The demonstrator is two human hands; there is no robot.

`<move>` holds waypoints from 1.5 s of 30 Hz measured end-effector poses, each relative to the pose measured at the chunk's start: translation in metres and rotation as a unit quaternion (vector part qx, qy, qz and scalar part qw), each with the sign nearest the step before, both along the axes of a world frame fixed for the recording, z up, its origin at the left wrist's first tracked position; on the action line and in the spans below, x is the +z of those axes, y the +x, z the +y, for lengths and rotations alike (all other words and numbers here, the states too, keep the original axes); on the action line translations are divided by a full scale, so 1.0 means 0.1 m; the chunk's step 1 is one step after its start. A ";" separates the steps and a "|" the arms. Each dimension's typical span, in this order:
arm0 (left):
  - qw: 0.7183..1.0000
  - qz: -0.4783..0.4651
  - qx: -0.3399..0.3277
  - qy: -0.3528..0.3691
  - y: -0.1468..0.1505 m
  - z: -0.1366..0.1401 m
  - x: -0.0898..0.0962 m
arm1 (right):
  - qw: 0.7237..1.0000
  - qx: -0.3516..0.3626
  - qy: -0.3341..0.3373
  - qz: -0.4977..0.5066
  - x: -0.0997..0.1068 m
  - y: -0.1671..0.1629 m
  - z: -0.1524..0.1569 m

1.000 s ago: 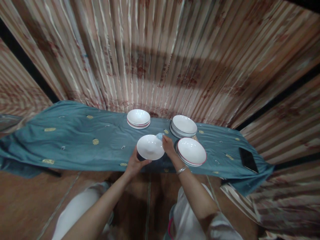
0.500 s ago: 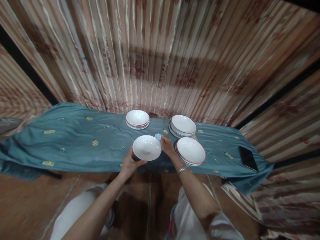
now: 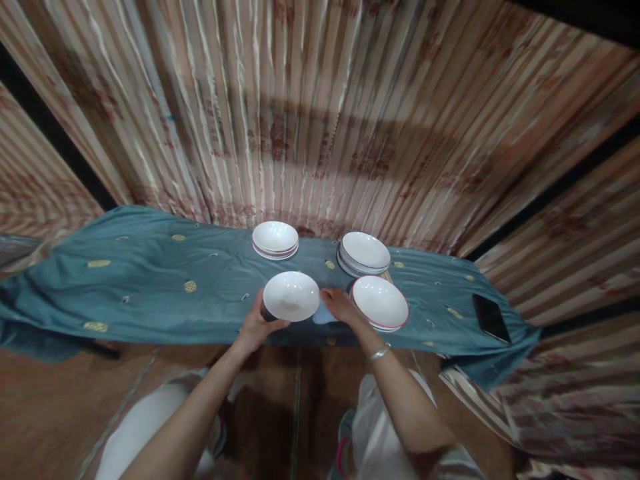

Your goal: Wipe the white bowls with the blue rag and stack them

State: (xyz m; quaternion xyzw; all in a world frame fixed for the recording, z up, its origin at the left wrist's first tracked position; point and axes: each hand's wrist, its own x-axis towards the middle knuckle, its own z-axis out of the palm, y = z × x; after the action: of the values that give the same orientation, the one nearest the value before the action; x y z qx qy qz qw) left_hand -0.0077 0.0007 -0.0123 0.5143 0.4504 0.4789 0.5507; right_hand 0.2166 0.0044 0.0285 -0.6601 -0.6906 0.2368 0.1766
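A white bowl (image 3: pixel 291 296) is tilted toward me above the table's front part, its inside facing up. My left hand (image 3: pixel 257 328) grips its lower left rim, thumb at the front edge. Beside the right rim, my right hand (image 3: pixel 339 304) is closed on a light blue cloth (image 3: pixel 325 315), which hangs below the fingers. Close to that hand stands a stack of white bowls with a red rim (image 3: pixel 381 303). Behind it sits a second stack of white dishes (image 3: pixel 365 251). A smaller stack of bowls (image 3: pixel 275 237) stands at the back, left of the middle.
A teal patterned cloth (image 3: pixel 150 280) covers the long table. A black phone (image 3: pixel 491 318) lies near the right end. Behind the table hangs a pleated curtain (image 3: pixel 300 120), and dark poles (image 3: pixel 555 190) slant at both sides.
My right hand has moved slightly down and right, and the blue cloth now hangs below it instead of showing at the bowl's upper right rim. The bowl stays in my left hand.
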 end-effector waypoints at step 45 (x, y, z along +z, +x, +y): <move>0.983 0.034 -0.100 0.153 1.91 -0.20 0.19 | 0.944 -0.156 0.019 0.289 0.34 1.81 -0.97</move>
State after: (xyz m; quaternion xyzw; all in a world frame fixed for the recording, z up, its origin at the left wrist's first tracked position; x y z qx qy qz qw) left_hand 0.1831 -0.0194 0.0065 0.6511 0.3368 0.4671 0.4944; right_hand 0.3981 -0.0927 0.0621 -0.6591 -0.5026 0.3740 0.4159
